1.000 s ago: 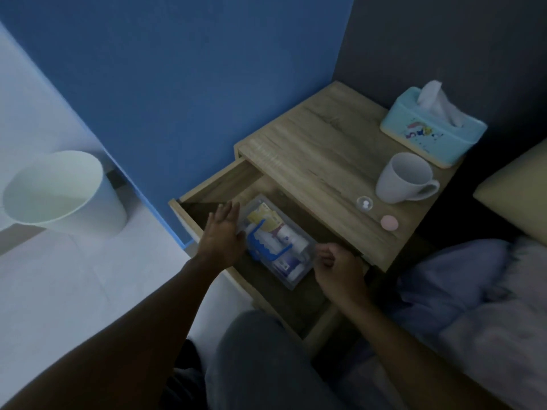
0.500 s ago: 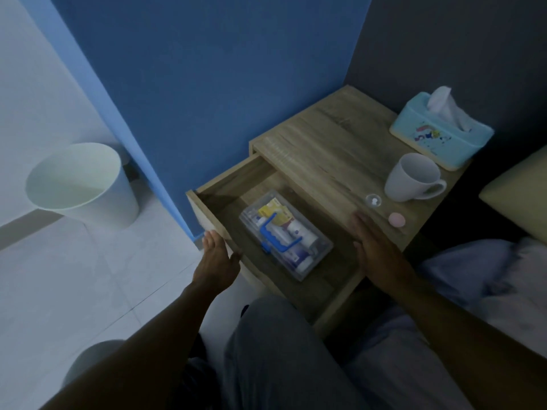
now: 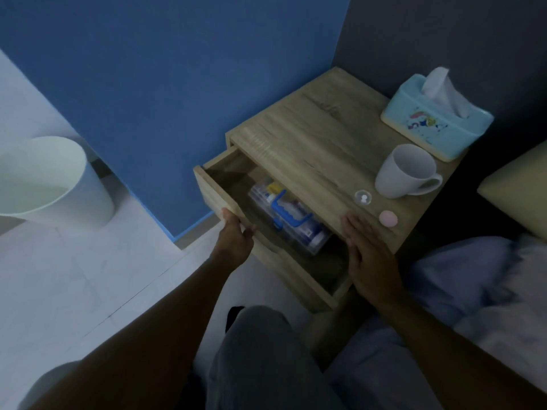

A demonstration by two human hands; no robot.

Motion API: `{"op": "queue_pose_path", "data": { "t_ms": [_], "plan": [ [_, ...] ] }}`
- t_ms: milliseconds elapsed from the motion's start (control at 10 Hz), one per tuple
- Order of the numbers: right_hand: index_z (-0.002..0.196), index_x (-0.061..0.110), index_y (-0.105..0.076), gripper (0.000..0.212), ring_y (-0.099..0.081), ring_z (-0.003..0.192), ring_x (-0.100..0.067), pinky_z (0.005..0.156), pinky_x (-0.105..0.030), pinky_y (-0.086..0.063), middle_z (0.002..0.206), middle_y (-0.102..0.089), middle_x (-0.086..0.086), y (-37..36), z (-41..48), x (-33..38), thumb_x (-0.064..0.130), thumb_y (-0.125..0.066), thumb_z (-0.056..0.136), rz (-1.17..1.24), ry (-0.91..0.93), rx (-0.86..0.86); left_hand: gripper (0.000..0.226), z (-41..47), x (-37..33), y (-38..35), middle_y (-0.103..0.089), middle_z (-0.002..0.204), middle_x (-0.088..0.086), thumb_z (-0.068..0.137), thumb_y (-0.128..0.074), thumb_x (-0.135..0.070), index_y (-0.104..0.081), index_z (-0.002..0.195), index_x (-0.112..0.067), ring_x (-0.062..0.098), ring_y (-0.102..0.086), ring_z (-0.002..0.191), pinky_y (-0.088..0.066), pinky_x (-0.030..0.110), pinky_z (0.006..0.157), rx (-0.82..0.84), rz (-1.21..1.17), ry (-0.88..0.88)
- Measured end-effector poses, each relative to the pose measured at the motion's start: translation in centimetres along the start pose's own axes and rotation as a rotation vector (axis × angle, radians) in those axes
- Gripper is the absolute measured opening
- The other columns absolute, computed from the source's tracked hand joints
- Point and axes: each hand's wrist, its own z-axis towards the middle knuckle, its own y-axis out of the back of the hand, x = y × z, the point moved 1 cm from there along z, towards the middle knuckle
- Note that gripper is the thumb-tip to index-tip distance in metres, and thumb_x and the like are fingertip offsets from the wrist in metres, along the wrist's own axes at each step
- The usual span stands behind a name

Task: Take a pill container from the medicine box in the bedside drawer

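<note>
The bedside drawer (image 3: 268,263) stands partly open in the wooden nightstand (image 3: 313,137). Inside lies the clear medicine box (image 3: 299,226) with a blue handle, lid on, its far half under the nightstand top. My left hand (image 3: 235,236) grips the drawer's front panel near its left end, fingers curled over the top edge. My right hand (image 3: 368,251) rests flat, fingers apart, on the front edge of the nightstand top, holding nothing. A small clear pill container (image 3: 363,197) with white pills and a pink cap (image 3: 388,218) sit on the top just beyond my right hand.
A white mug (image 3: 404,170) and a light blue tissue box (image 3: 435,125) stand at the right of the top. A white bin (image 3: 44,179) sits on the floor at left. Bedding (image 3: 473,276) and a pillow (image 3: 521,184) lie at right. My knee (image 3: 260,350) is below the drawer.
My left hand left the medicine box and took the drawer front. My right hand moved up onto the nightstand edge. The drawer has slid inward, partly covering the box.
</note>
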Motion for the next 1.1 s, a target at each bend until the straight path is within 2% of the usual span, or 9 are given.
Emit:
{"op": "queue_pose_path", "data": {
  "t_ms": [200,400,500,600,700,800,900,1000,1100],
  "plan": [
    [0.146,0.016,-0.047,0.048,-0.030,0.150,-0.013,0.122,-0.041,-0.027,0.157,-0.041,0.000,-0.5,0.0,-0.5,0.026,-0.035,0.101,0.046,0.025,-0.040,0.078,2.9,-3.4,-3.0,-0.039,0.152,0.012,0.098,-0.052,-0.023,0.001,0.154,-0.015,0.030,-0.045,0.134,-0.044,0.042,0.102,0.010,-0.068,0.010],
    [0.147,0.015,-0.047,0.047,-0.031,0.149,-0.015,0.122,-0.043,-0.028,0.157,-0.041,-0.001,-0.5,0.2,-0.8,0.019,-0.042,0.101,0.061,0.055,-0.042,0.083,5.2,-5.7,-5.2,-0.031,0.158,0.011,0.098,-0.051,-0.031,0.007,0.154,-0.012,0.030,-0.034,0.142,-0.035,0.037,0.108,0.006,-0.081,0.018],
    [0.148,0.018,-0.045,0.047,-0.028,0.150,-0.014,0.123,-0.042,-0.026,0.158,-0.039,0.001,-0.7,0.2,-0.9,0.021,-0.041,0.101,0.065,0.036,-0.027,0.084,6.1,-6.1,-5.9,-0.036,0.154,0.012,0.096,-0.053,-0.025,0.007,0.154,-0.011,0.031,-0.036,0.141,-0.035,0.040,0.110,0.003,-0.081,0.026],
    [0.150,0.020,-0.043,0.048,-0.026,0.151,-0.012,0.124,-0.041,-0.024,0.160,-0.037,0.003,-0.9,0.2,-1.0,0.023,-0.039,0.102,0.060,0.031,-0.011,0.086,6.7,-6.7,-6.4,-0.040,0.151,0.013,0.095,-0.054,-0.013,0.010,0.153,-0.010,0.030,-0.040,0.137,-0.037,0.033,0.101,0.012,-0.077,0.021],
    [0.150,0.019,-0.042,0.048,-0.023,0.152,-0.012,0.124,-0.039,-0.021,0.160,-0.035,0.003,-0.6,0.3,-0.9,0.022,-0.039,0.102,0.049,0.023,0.009,0.081,6.7,-7.0,-6.4,-0.039,0.150,0.013,0.096,-0.052,-0.012,0.007,0.152,-0.011,0.026,-0.044,0.133,-0.037,0.022,0.090,0.036,-0.074,0.032],
    [0.151,0.018,-0.040,0.048,-0.022,0.152,-0.014,0.125,-0.038,-0.020,0.161,-0.032,0.004,-0.1,0.6,-0.1,0.018,-0.041,0.103,0.043,-0.027,0.073,0.067,5.6,-7.3,-5.5,-0.037,0.152,0.015,0.100,-0.047,-0.018,-0.007,0.153,-0.011,0.025,-0.045,0.131,-0.038,0.027,0.096,0.075,0.093,0.008],
    [0.153,0.016,-0.036,0.053,-0.023,0.152,-0.019,0.123,-0.040,-0.023,0.163,-0.028,0.000,0.9,1.1,0.6,0.015,-0.042,0.100,-0.019,-0.062,0.165,0.063,3.3,-7.2,-4.4,-0.009,0.164,0.013,0.103,-0.038,-0.021,-0.005,0.154,-0.007,0.028,-0.013,0.150,-0.018,0.036,0.118,0.129,0.337,-0.053],
    [0.158,0.011,-0.019,0.070,-0.011,0.155,-0.021,0.125,-0.038,-0.015,0.168,-0.012,-0.005,2.2,1.3,1.9,0.018,-0.048,0.095,-0.147,-0.065,0.333,0.064,0.3,-8.3,-2.5,0.000,0.165,0.010,0.102,-0.037,-0.020,-0.003,0.155,-0.009,0.025,-0.005,0.152,-0.013,0.037,0.120,0.081,0.414,-0.152],
    [0.158,0.010,-0.016,0.073,-0.011,0.155,-0.024,0.125,-0.037,-0.012,0.167,-0.012,-0.008,3.9,1.0,4.5,0.020,-0.049,0.095,-0.156,-0.071,0.375,0.060,-2.7,-10.3,0.0,-0.005,0.165,0.009,0.102,-0.037,-0.015,-0.011,0.156,-0.010,0.028,-0.013,0.151,-0.022,0.042,0.119,0.014,0.493,-0.276]
  ]
}}
